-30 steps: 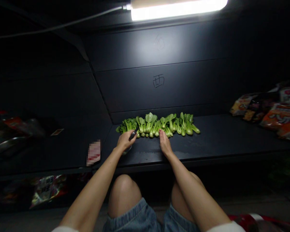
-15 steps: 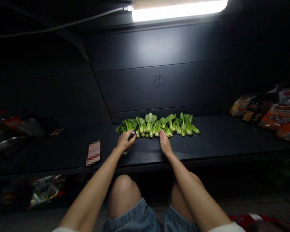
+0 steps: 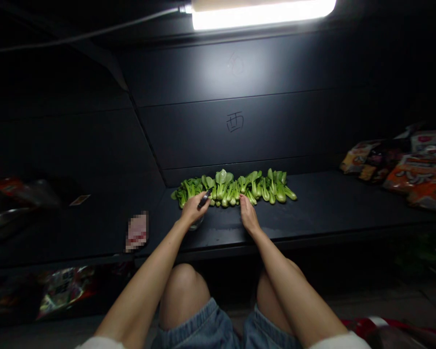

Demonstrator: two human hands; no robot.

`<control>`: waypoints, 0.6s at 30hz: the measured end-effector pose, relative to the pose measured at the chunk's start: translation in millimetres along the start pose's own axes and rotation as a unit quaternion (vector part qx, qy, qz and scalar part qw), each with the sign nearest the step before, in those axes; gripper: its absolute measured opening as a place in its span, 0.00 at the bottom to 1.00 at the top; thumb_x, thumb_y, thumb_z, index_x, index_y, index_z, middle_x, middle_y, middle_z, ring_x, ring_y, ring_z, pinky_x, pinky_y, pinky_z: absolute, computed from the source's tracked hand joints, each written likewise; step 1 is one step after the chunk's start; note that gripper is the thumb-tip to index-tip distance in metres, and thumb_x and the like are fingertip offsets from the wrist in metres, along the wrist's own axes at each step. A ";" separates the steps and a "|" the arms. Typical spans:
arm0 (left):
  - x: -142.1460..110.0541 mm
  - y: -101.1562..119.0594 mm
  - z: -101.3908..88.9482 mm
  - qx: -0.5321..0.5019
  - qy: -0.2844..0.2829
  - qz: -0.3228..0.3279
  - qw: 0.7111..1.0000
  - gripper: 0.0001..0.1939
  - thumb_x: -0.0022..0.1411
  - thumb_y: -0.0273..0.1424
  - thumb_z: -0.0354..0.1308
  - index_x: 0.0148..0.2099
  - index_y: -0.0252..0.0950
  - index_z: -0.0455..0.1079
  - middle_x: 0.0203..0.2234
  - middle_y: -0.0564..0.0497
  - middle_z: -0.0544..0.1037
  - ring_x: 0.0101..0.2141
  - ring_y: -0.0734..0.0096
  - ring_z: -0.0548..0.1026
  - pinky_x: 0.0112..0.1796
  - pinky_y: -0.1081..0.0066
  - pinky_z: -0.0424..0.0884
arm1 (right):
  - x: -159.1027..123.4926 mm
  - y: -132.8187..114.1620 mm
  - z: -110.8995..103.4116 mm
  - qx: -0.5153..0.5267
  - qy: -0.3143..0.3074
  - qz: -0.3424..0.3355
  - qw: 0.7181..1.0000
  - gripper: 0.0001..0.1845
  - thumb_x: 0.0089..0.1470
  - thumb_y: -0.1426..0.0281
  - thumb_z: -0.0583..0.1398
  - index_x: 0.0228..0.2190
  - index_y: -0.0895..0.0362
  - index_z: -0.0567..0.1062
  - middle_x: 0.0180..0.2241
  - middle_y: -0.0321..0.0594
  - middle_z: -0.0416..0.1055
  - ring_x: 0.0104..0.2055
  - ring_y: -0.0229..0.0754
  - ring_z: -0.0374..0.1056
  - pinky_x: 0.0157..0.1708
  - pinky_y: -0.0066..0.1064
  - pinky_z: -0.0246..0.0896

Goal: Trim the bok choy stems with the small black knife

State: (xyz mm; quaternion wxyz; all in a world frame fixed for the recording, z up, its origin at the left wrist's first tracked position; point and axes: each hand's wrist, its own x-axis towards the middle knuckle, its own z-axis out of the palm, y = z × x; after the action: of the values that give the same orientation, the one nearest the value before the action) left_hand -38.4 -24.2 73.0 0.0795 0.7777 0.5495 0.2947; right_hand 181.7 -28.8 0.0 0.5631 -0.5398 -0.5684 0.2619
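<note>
A row of green bok choy [image 3: 223,186] lies along the dark shelf [image 3: 312,201], leaves toward the back panel and pale stems toward me. My left hand [image 3: 194,209] is closed around what looks like a spray bottle [image 3: 204,198]. Its black head points at the greens, and its clear base shows partly below the hand. At the front of the row, my right hand [image 3: 249,213] has its fingers stretched toward the stems by the middle. It seems to hold nothing; whether the fingertips touch the stems is hard to tell.
Snack bags [image 3: 417,174] are piled on the right. A blurred-out card [image 3: 137,232] and a small card [image 3: 80,199] lie to the left, with packages beyond. More packets [image 3: 65,288] sit on a lower level. A lit tube lamp [image 3: 263,14] hangs overhead.
My left hand has moved a little to the right along the bok choy with the spray bottle. My right hand stays about where it was, and the view has shifted slightly.
</note>
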 end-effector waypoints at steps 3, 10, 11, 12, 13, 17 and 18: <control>3.3 4.7 2.8 0.012 -0.008 0.013 1.000 0.12 0.63 0.39 0.51 0.42 0.39 0.71 0.31 0.50 0.79 0.32 0.67 0.76 0.33 0.73 0.65 | 1.3 1.0 -5.8 -0.004 0.004 0.005 1.000 0.42 0.58 0.42 0.40 0.54 0.60 0.69 0.54 0.53 0.69 0.57 0.51 0.64 0.58 0.43 0.55; 7.4 13.4 7.0 0.026 -0.017 0.028 0.999 0.11 0.63 0.37 0.50 0.42 0.38 0.69 0.36 0.47 0.78 0.37 0.64 0.76 0.36 0.71 0.66 | 4.7 9.6 -10.6 -0.010 0.027 -0.008 1.000 0.40 0.59 0.43 0.41 0.53 0.58 0.71 0.54 0.51 0.70 0.57 0.50 0.64 0.58 0.42 0.55; 7.6 14.3 7.1 0.024 -0.017 0.028 0.999 0.11 0.63 0.37 0.50 0.42 0.38 0.69 0.36 0.47 0.78 0.38 0.63 0.76 0.37 0.71 0.67 | 5.0 10.5 -10.6 -0.014 0.030 -0.007 0.999 0.40 0.59 0.43 0.41 0.52 0.58 0.71 0.53 0.51 0.70 0.57 0.50 0.64 0.58 0.42 0.55; 7.8 15.1 7.3 0.023 -0.018 0.027 0.999 0.11 0.63 0.37 0.50 0.43 0.38 0.69 0.37 0.47 0.78 0.38 0.63 0.76 0.37 0.71 0.67 | 5.2 11.2 -10.5 -0.019 0.033 -0.003 0.999 0.40 0.59 0.43 0.41 0.52 0.58 0.71 0.53 0.51 0.70 0.57 0.50 0.64 0.57 0.42 0.55; 8.1 15.8 7.6 0.023 -0.021 0.025 0.999 0.11 0.64 0.37 0.50 0.43 0.38 0.69 0.36 0.47 0.78 0.38 0.63 0.76 0.37 0.71 0.67 | 5.5 11.7 -10.5 -0.025 0.034 0.001 0.999 0.40 0.59 0.43 0.41 0.52 0.58 0.71 0.53 0.52 0.70 0.57 0.50 0.64 0.57 0.43 0.55; 10.5 17.3 11.6 0.034 -0.032 0.018 0.999 0.12 0.64 0.38 0.50 0.44 0.38 0.69 0.37 0.48 0.78 0.38 0.65 0.76 0.37 0.72 0.67 | 6.3 13.3 -11.4 -0.032 0.038 0.006 0.999 0.41 0.58 0.42 0.40 0.52 0.58 0.71 0.53 0.52 0.70 0.57 0.51 0.64 0.57 0.43 0.55; 11.6 17.3 13.5 0.038 -0.032 0.017 0.999 0.12 0.64 0.38 0.50 0.45 0.39 0.69 0.38 0.48 0.78 0.39 0.64 0.76 0.38 0.71 0.67 | 6.4 13.5 -12.1 -0.030 0.039 0.003 0.999 0.40 0.58 0.42 0.40 0.52 0.58 0.71 0.53 0.51 0.71 0.57 0.50 0.64 0.57 0.42 0.55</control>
State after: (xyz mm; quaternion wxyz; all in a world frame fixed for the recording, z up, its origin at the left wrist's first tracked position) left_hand -14.4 -17.7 74.0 0.0625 0.7987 0.5439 0.2497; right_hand 198.5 -22.9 -7.2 0.5677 -0.5681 -0.5516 0.2250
